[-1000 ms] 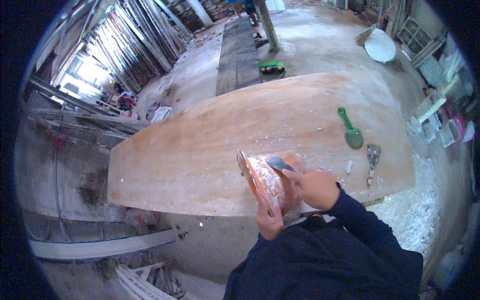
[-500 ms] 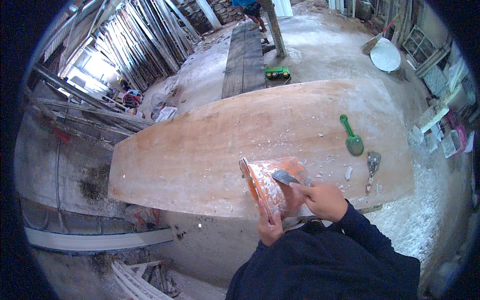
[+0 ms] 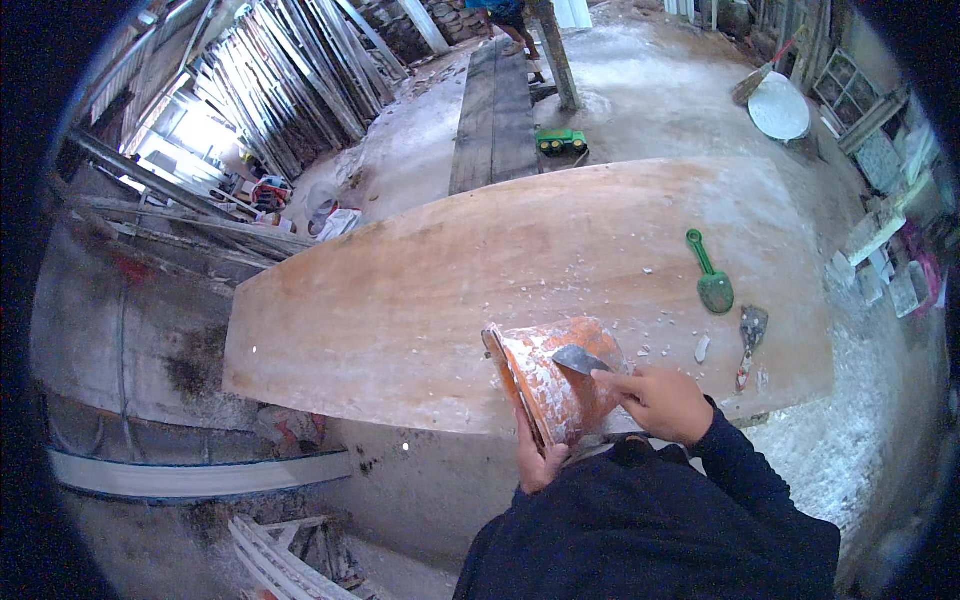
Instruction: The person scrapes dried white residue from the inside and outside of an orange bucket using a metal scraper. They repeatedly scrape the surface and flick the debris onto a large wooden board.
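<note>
An orange bucket point(image 3: 560, 395) crusted with white plaster lies tipped on its side at the near edge of a wooden board, its rim toward the left. My left hand point(image 3: 538, 458) is closed on that rim from below. In my right hand point(image 3: 665, 400) is a putty knife point(image 3: 580, 360), its grey blade resting against the bucket's outer wall. The knife's handle is mostly hidden in my fist. Right of the bucket lie a green toy shovel point(image 3: 710, 275) and a second scraper point(image 3: 750, 345) with a whitish, stained handle.
White flakes lie scattered on the wooden board point(image 3: 400, 300). Beyond it are dark planks point(image 3: 495, 120), a green toy truck point(image 3: 561, 141) and a wooden post point(image 3: 555, 60). A person point(image 3: 507, 20) stands at the far end. A white basin point(image 3: 779, 107) and broom are at the far right.
The putty knife and my right hand have shifted slightly right along the bucket's wall. My left hand keeps its hold on the rim. The whole view has shifted a little.
</note>
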The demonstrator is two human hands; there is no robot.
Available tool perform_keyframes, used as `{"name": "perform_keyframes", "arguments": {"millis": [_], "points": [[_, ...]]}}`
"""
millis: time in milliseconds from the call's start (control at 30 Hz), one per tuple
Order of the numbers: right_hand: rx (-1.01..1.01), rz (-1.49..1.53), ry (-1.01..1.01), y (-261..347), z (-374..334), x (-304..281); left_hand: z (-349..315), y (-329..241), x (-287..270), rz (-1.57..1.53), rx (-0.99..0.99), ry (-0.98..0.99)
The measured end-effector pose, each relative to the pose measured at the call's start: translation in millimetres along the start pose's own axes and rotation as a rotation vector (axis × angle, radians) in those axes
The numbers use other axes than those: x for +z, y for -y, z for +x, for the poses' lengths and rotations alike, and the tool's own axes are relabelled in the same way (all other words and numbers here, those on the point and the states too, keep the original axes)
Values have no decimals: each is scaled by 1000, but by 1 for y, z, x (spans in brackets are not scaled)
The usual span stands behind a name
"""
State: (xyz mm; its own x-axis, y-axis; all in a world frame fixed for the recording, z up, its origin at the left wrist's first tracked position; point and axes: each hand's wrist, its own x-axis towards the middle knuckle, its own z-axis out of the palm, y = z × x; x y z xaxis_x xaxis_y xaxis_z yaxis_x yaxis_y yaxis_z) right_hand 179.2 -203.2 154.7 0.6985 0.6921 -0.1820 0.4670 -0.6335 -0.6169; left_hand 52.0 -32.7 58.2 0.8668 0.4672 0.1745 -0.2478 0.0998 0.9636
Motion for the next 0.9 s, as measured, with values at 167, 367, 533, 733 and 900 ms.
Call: {"name": "perform_keyframes", "arguments": {"millis": [167, 367, 533, 733, 900], "points": [[-67, 45, -6, 3, -11, 6, 39, -21, -7, 242, -333, 119], [-103, 43, -46, 19, -11, -4, 48, -34, 5, 152, -279, 79], [-95, -63, -106, 21, -10, -1, 59, -22, 1, 404, -122, 112], [-119, -99, -157, 11, -11, 3, 66, -22, -1, 540, -35, 135], [-73, -45, -163, 8, 0, 18, 66, -34, 9, 541, -127, 90]]}}
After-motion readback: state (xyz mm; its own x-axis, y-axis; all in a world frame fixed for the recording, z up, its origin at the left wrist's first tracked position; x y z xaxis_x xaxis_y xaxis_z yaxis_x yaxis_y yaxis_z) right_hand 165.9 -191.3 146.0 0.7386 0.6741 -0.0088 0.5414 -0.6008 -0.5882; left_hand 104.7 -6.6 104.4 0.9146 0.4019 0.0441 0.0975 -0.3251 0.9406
